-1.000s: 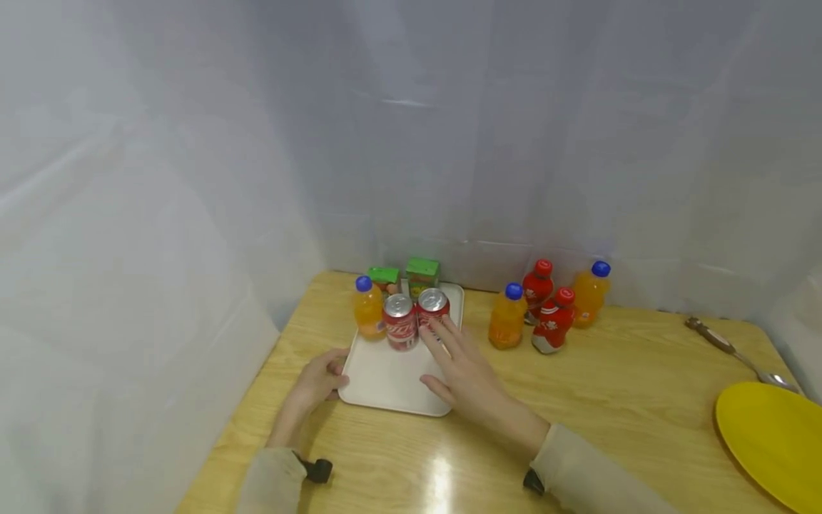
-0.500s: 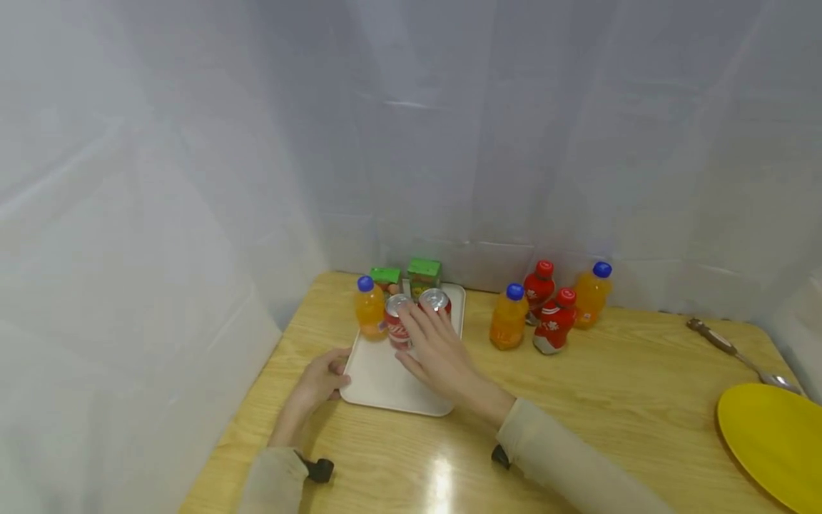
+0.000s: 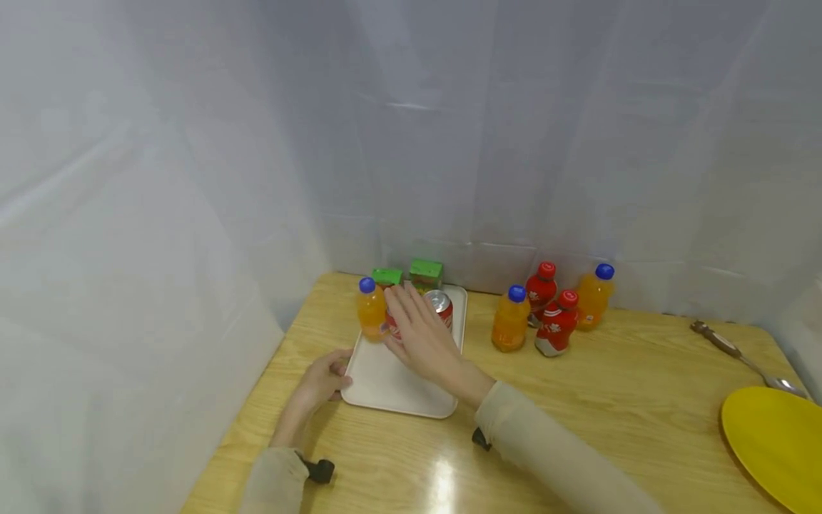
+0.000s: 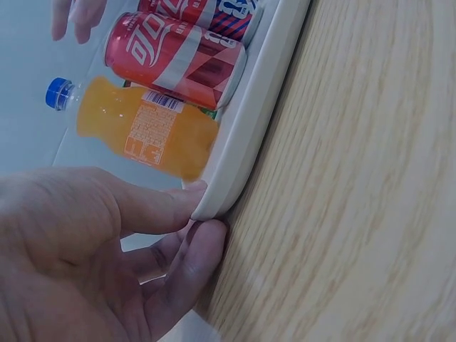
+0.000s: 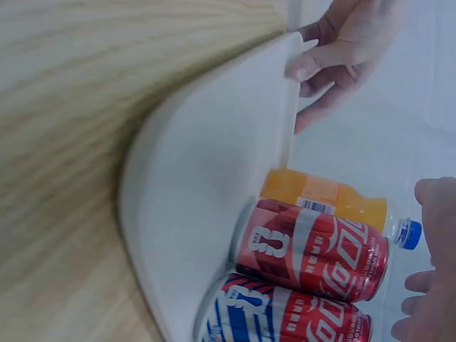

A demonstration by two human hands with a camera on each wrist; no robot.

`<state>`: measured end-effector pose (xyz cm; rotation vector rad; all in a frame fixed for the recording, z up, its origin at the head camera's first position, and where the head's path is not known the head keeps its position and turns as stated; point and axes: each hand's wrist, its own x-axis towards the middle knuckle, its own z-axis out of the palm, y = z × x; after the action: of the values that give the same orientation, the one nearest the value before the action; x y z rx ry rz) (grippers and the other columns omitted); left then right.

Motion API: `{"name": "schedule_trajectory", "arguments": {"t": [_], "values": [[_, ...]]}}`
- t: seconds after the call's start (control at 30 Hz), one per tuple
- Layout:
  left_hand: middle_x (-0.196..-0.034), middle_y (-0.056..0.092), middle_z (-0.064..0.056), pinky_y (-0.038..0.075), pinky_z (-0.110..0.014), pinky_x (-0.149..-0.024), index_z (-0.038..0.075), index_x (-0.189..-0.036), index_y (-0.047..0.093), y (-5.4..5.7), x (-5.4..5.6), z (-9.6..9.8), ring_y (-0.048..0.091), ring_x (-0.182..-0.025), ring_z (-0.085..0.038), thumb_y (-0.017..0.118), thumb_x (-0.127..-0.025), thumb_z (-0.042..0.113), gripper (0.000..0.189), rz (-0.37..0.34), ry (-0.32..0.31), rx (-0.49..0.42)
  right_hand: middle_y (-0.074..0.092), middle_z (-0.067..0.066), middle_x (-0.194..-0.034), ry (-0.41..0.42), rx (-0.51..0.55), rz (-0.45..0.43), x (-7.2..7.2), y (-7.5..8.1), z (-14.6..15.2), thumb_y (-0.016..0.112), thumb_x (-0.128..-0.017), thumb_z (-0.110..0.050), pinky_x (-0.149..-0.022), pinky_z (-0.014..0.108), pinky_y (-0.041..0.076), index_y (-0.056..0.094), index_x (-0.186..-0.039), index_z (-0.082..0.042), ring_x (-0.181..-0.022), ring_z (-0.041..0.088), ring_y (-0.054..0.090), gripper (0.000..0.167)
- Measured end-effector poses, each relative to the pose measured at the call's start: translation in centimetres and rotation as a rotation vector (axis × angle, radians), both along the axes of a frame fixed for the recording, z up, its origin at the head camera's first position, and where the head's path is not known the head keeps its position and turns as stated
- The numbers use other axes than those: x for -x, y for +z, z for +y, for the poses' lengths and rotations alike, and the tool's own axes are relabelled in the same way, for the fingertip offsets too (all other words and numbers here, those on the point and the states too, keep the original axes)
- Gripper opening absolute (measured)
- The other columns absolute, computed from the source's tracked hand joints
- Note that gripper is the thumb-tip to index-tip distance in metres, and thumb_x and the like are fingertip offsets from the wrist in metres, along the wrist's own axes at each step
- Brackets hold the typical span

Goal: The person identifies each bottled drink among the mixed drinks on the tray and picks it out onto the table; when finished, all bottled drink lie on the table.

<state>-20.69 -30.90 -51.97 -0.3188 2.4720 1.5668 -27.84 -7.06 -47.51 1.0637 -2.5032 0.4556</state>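
My left hand [image 3: 321,380] pinches the left rim of a white tray [image 3: 392,382], thumb on top and fingers beneath, as the left wrist view shows. Over the tray, my right hand [image 3: 420,339] is held flat above two red soda cans, fingers extended. It hides most of the left can [image 5: 313,249] in the head view; the right can [image 3: 440,305] shows its silver top. A gap separates the hand from the can tops in the right wrist view. An orange drink bottle [image 3: 371,310] with a blue cap stands left of the cans. Two green-topped boxes [image 3: 427,271] stand behind.
Right of the tray stand two more orange bottles [image 3: 511,321] and two red bottles [image 3: 556,325]. A spoon [image 3: 738,351] with a brown handle and a yellow plate [image 3: 770,442] lie at the table's right. White sheeting [image 3: 449,143] encloses the back and sides.
My right hand has moved left, from beside the right can to over the left can. The left hand keeps its grip on the tray, and the tray and drinks look unmoved.
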Motion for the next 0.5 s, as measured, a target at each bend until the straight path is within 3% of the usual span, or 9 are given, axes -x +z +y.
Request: {"name": "schedule_trajectory", "arguments": {"t": [0.27,0.5], "values": [[-0.096,0.053,-0.009,0.061,-0.030,-0.066,-0.001,-0.151,0.052,0.0,0.1,0.0,0.059,-0.080,-0.019,0.064,-0.094,-0.012,0.059,0.001,0.008,0.014,0.035,0.017,-0.170,-0.093,-0.130,-0.033,1.1,1.4,-1.7,0.055,-0.106,-0.053,-0.129,0.062,0.030,0.027,-0.167,-0.009,-0.160,0.041,0.030,0.080],[-0.096,0.054,-0.010,0.059,-0.028,-0.064,-0.001,-0.150,0.053,0.0,0.1,0.0,0.059,-0.079,-0.018,0.065,-0.094,-0.012,0.059,0.009,0.008,0.023,0.036,0.017,-0.168,-0.132,-0.165,-0.042,1.8,1.5,-2.4,0.055,-0.105,-0.057,-0.129,0.062,0.030,0.032,-0.165,-0.011,-0.159,0.043,0.029,0.079]]}}
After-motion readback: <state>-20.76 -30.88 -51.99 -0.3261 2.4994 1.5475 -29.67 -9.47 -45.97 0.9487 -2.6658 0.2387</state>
